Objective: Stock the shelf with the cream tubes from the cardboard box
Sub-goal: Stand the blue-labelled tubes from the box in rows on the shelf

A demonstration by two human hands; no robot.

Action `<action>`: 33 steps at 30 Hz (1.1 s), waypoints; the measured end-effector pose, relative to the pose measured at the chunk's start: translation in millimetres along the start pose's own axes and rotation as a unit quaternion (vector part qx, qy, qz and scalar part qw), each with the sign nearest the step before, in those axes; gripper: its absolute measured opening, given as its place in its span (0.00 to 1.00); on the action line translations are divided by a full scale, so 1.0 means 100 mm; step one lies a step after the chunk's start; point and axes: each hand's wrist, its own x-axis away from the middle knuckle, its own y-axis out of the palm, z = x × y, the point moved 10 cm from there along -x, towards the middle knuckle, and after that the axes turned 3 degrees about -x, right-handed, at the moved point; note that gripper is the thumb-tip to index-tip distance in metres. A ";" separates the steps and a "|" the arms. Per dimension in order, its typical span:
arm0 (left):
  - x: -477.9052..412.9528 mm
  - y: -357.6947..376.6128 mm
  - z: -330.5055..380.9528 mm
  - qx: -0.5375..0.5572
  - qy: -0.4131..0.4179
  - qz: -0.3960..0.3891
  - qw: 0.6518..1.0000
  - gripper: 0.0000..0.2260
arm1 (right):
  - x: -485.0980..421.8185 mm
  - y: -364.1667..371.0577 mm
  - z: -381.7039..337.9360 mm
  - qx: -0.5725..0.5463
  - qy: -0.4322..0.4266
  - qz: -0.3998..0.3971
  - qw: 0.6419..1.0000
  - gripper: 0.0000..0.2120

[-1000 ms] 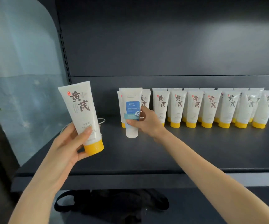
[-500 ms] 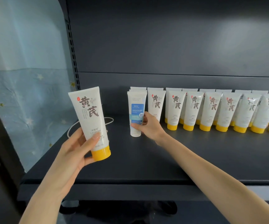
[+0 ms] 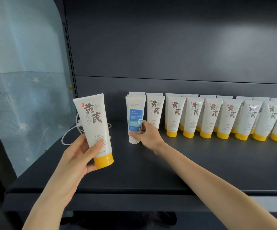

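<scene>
Yellow-cap tube (image 3: 93, 125): in my left grip, in the air over the front left of the shelf. The cap is down, the long axis is near upright with the top leaning slightly left, and the label faces me.
Left grip (image 3: 79, 156): wrapped round the tube's lower half, with the thumb across the label just above the cap and the fingers behind.
Blue tube (image 3: 135, 118): smaller, blue label, white cap down. It appears to stand upright on the shelf at the left end of the row, just in front of the tubes behind it.
Right grip (image 3: 148, 135): pinches the blue tube low down, thumb on the front and fingers at its right side. The arm reaches in from the lower right.
Row (image 3: 212, 117): yellow-cap tubes standing cap down, close-set and two deep, running right from the blue tube to the frame edge.
Key relation: the free shelf lies left of the blue tube, ahead and to the right of my left grip. The left is the nearer hand. The held tube's axis matches the row, so I judge a forward reach and set-down, with no turn.
Risk, my judgement: tall tubes on narrow caps, so a nudge could topple neighbours.
Shelf (image 3: 151, 171): dark metal, with a back panel behind.
Cable (image 3: 68, 136): white, looped at the left rear of the shelf, partly behind the held tube.
Box: not in view.
Sheet (image 3: 26, 105): blue with a star print, left of the shelf upright.
</scene>
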 end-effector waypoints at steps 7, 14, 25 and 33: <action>0.05 0.07 -0.01 -0.010 -0.005 -0.009 1.000 0.24 | 0.03 0.00 0.01 0.003 -0.001 -0.003 1.000 0.21; 0.09 0.21 0.02 -0.035 -0.005 -0.027 0.999 0.19 | 0.23 -0.32 -0.09 0.027 0.025 -0.002 0.999 0.23; 0.03 1.03 0.11 -0.110 0.024 -0.090 0.990 0.17 | 1.25 -0.75 -0.58 -0.284 -0.070 0.009 0.956 0.22; 0.07 1.51 0.02 -0.142 0.053 -0.144 0.978 0.16 | 1.51 -1.08 -0.35 -0.435 -0.071 0.070 0.895 0.16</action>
